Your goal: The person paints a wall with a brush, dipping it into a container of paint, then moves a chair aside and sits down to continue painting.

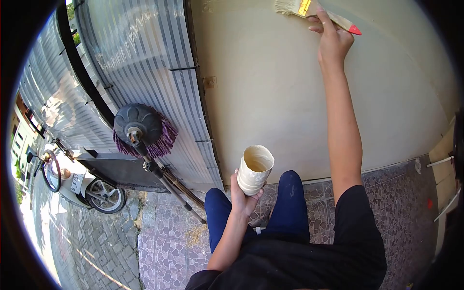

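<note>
My right hand [334,41] is raised at the upper right, its fingers closed round the handle of a paintbrush [310,10]. The handle ends in a red tip, and the pale, paint-coated bristles point left, overlapping the cream wall [270,82]. Low in front of my body, my left hand [244,197] grips a cream, paint-smeared cup [253,175] that looks like a cut-off plastic bottle. It is held upright with its mouth facing up, and pale paint coats the inside.
A mop [140,130] with purple strands leans head-up against the ribbed translucent gate panel [145,53] on the left. Beyond it stands a parked scooter [79,186] on grey pavers. Patterned tiles [169,256] lie underfoot, and pale bars [442,162] stick out at the right edge.
</note>
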{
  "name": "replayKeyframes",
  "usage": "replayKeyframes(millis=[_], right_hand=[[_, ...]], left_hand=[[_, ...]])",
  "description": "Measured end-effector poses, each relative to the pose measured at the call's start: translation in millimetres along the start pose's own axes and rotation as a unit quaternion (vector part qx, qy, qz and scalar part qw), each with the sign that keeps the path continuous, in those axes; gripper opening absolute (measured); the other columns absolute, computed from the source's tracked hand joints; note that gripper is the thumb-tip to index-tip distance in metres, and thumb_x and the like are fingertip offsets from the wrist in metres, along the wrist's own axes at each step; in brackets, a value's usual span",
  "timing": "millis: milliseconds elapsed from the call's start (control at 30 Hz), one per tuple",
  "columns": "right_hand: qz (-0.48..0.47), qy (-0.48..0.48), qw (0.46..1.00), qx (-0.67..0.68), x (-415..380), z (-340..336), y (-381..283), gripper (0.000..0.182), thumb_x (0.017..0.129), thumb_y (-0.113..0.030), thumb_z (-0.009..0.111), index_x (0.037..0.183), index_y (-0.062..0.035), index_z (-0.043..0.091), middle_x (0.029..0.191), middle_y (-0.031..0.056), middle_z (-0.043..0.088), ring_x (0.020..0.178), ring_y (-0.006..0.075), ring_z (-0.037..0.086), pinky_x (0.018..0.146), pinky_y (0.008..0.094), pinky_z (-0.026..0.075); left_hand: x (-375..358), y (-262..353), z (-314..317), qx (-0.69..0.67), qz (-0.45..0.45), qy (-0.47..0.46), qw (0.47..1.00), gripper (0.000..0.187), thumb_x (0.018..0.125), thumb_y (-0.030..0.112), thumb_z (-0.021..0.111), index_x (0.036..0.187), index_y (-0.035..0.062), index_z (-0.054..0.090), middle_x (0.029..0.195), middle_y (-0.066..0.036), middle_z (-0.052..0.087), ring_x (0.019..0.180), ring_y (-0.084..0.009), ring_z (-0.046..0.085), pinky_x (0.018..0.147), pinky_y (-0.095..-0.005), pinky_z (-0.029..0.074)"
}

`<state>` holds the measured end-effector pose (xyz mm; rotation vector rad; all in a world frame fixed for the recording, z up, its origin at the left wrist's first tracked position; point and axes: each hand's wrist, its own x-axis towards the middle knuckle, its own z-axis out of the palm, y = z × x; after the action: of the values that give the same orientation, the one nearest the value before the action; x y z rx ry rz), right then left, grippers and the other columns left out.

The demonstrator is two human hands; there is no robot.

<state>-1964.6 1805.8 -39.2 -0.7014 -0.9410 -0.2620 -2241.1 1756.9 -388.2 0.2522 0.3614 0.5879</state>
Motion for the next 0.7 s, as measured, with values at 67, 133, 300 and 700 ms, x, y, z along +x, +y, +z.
replayKeyframes(millis=[67,133,300,700], right_hand=[[-0.020,0.050,0.999,0.005,5,-20,-3,0.020,0.093,-0.004,0.078,0.105,0.0113,0.070,0.095,0.0157,0.076,0.076,0.0216,0.076,0.058,0.0291,0.062],[-0.023,0.054,0.998,0.004,0,-21,-12,0.020,0.093,-0.003,0.077,0.106,0.0110,0.070,0.097,0.0164,0.077,0.077,0.0217,0.076,0.057,0.0289,0.061],[-0.008,-0.056,0.997,0.043,-27,28,-9,0.018,0.094,-0.005,0.078,0.105,0.0077,0.071,0.099,0.0129,0.077,0.082,0.0217,0.077,0.057,0.0269,0.056],[-0.033,-0.153,0.987,0.017,-58,99,28,0.022,0.093,-0.014,0.080,0.098,0.0072,0.075,0.085,0.0095,0.078,0.072,0.0150,0.076,0.052,0.0284,0.060]], left_hand=[[1,-2,-2,-0.010,-0.005,-0.005,1.000,0.057,0.106,0.054,0.043,0.132,0.0069,0.061,0.112,-0.013,0.071,0.087,-0.0296,0.071,0.058,-0.0312,0.058],[0,-2,-1,-0.011,-0.006,-0.008,1.000,0.057,0.106,0.054,0.043,0.133,0.0069,0.061,0.112,-0.013,0.071,0.087,-0.0296,0.071,0.058,-0.0312,0.058],[-1,0,1,-0.006,0.002,-0.014,1.000,0.056,0.106,0.053,0.043,0.133,0.0067,0.061,0.112,-0.012,0.071,0.087,-0.0294,0.071,0.058,-0.0308,0.058],[-5,11,-4,-0.013,0.027,-0.007,1.000,0.059,0.107,0.053,0.040,0.134,0.0056,0.060,0.114,-0.014,0.071,0.087,-0.0302,0.071,0.060,-0.0318,0.059]])
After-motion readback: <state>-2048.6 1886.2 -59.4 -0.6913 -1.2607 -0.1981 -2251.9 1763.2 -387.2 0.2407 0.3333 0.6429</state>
